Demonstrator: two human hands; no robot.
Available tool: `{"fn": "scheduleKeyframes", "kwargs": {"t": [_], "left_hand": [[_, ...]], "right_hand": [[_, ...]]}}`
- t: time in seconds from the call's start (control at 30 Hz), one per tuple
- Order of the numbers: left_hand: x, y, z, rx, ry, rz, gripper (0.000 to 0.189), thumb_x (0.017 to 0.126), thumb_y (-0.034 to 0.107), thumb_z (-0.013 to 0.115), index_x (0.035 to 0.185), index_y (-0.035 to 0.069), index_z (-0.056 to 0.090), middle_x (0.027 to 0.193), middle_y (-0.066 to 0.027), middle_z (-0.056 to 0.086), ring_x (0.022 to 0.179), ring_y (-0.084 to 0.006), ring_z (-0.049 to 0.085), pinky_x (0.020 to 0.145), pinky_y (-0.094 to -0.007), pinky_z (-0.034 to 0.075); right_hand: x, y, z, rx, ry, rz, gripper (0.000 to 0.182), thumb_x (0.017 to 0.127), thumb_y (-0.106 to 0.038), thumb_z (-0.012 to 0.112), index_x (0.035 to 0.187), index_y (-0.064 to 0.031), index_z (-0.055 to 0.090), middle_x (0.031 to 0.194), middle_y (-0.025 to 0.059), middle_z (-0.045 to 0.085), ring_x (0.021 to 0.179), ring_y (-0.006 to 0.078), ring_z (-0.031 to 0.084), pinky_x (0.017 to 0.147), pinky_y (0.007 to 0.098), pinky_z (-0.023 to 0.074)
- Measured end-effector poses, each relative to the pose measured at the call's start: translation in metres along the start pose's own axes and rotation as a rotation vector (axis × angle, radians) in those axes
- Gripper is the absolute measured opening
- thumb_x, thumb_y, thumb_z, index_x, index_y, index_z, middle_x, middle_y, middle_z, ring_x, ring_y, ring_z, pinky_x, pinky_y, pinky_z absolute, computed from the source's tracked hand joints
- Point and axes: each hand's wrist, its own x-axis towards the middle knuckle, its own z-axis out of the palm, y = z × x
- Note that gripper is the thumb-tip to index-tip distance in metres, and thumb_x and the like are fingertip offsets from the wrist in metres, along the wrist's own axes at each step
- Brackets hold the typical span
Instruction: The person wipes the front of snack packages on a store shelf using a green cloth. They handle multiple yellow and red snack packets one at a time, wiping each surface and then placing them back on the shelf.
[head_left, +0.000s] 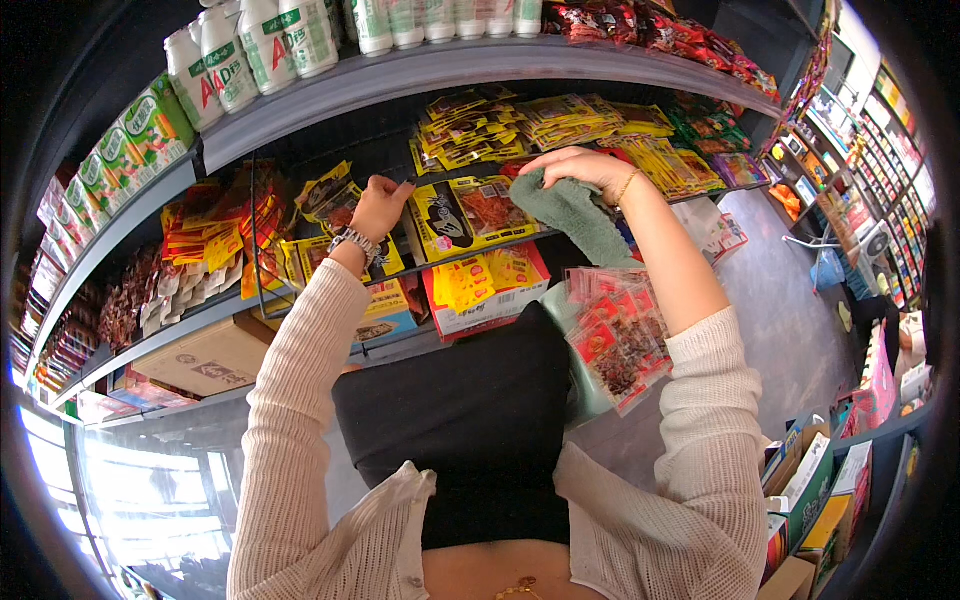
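Note:
My right hand (577, 176) grips a green-grey cloth (574, 217) that hangs down past the front edge of a dark shelf. Just left of it, a large yellow-and-black snack packet (465, 214) lies on the shelf. My left hand (382, 206) is over the shelf at that packet's left side, fingers bent and thumb near the fingertips; whether it pinches anything cannot be told. Smaller yellow packets (330, 195) lie around its wrist. Behind both hands are piles of yellow snack packets (469, 131). Red-and-clear snack packets (619, 337) lie below the cloth, on a pale green surface.
An upper shelf (480, 64) holds white bottles (262, 45) and red packets. Green drink cartons (154, 124) stand at the left. Under the shelf are an open box of yellow packets (487, 292) and a cardboard box (206, 356). More boxes (814, 480) stand at lower right.

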Motion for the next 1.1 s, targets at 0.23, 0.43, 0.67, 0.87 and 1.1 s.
{"fn": "scheduleKeyframes", "kwargs": {"t": [0.23,0.43,0.67,0.87,1.1], "left_hand": [[-0.016,0.02,-0.012,0.095,0.054,0.048,0.064,0.071,0.055,0.069,0.094,-0.002,0.05,0.083,-0.0148,0.059,0.074,-0.0245,0.06,0.066,-0.0347,0.049],[-0.022,0.03,-0.012,0.039,-0.129,0.054,0.058,0.069,0.05,0.073,0.087,0.0,0.051,0.073,-0.0106,0.057,0.059,-0.0179,0.059,0.051,-0.0305,0.048],[0.017,-0.005,-0.046,0.121,0.116,0.202,0.05,0.069,0.039,0.075,0.093,-0.002,0.059,0.078,-0.0149,0.065,0.074,-0.0262,0.064,0.067,-0.0349,0.051],[0.042,-0.044,-0.101,0.802,0.146,0.085,0.054,0.079,0.025,0.064,0.125,0.002,0.048,0.12,-0.0248,0.054,0.111,-0.0389,0.052,0.094,-0.0437,0.045],[0.032,-0.054,-0.116,0.908,0.013,0.147,0.022,0.082,0.01,0.053,0.096,0.005,0.069,0.102,-0.0185,0.065,0.094,-0.0346,0.063,0.08,-0.042,0.052]], "right_hand": [[-0.035,0.008,0.002,0.19,-0.02,-0.151,0.045,0.074,-0.008,0.05,0.117,-0.0011,0.06,0.115,0.0086,0.062,0.1,0.0166,0.06,0.088,0.028,0.0483],[-0.05,0.038,0.034,0.28,-0.023,-0.201,0.042,0.075,-0.007,0.052,0.116,-0.0014,0.06,0.108,0.0074,0.063,0.094,0.0154,0.06,0.086,0.0273,0.0473],[-0.048,0.049,0.054,0.358,0.1,-0.185,0.037,0.077,-0.006,0.056,0.113,0.0004,0.061,0.097,0.0073,0.066,0.081,0.0119,0.063,0.074,0.0254,0.0507],[-0.047,0.058,0.061,0.38,0.153,-0.217,0.034,0.076,-0.007,0.057,0.108,0.0023,0.064,0.096,0.0064,0.067,0.081,0.0113,0.063,0.074,0.0253,0.0502],[-0.051,0.059,0.064,0.339,0.225,-0.243,0.034,0.076,-0.008,0.058,0.109,0.0019,0.063,0.095,0.0056,0.066,0.081,0.0108,0.061,0.075,0.0258,0.0491]]}}
